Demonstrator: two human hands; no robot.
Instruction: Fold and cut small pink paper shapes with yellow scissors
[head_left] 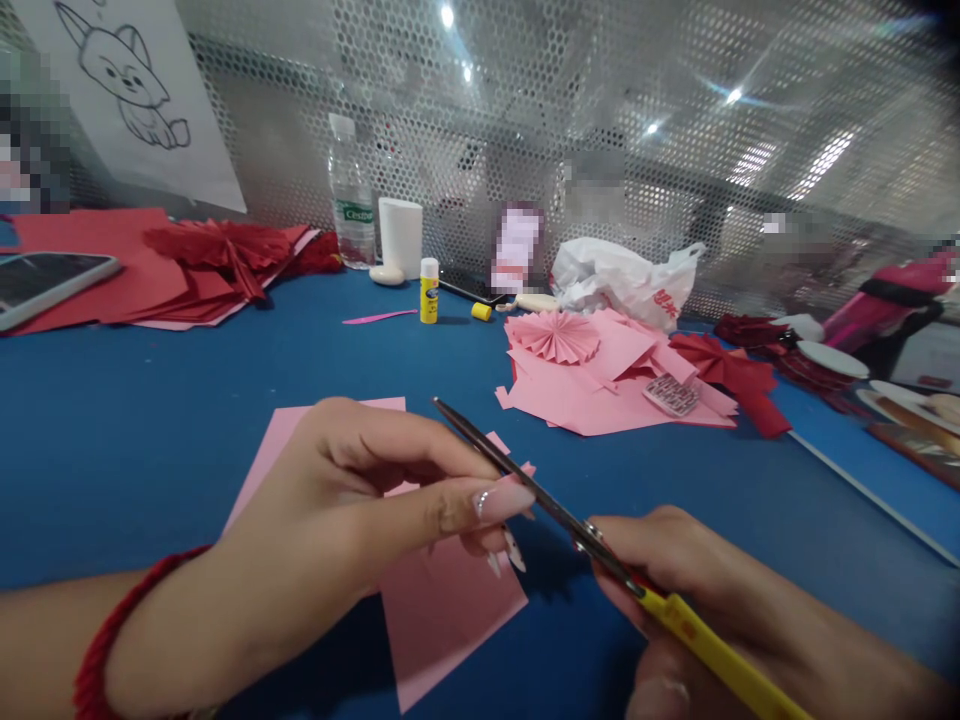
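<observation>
My left hand [390, 490] is closed in a pinch, thumb against fingers, on a small piece of pink paper [496, 440] whose edges stick out past the fingertips. In my right hand [675, 570] is a pair of scissors [697, 630] with a yellow handle, its metal blades pointing up and left. The blades lie right by my left thumb and the pink piece, and look nearly closed. Beneath my left hand, a larger pink paper sheet [450, 610] rests on the blue table, partly hidden by the hand.
Pink paper scraps [585, 400] with a folded fan lie at right centre, near a white plastic bag [622, 275]. A glue stick [428, 295], its yellow cap [481, 312] and a water bottle [351, 200] stand farther back. Red paper [97, 270] and a phone [60, 280] are at left.
</observation>
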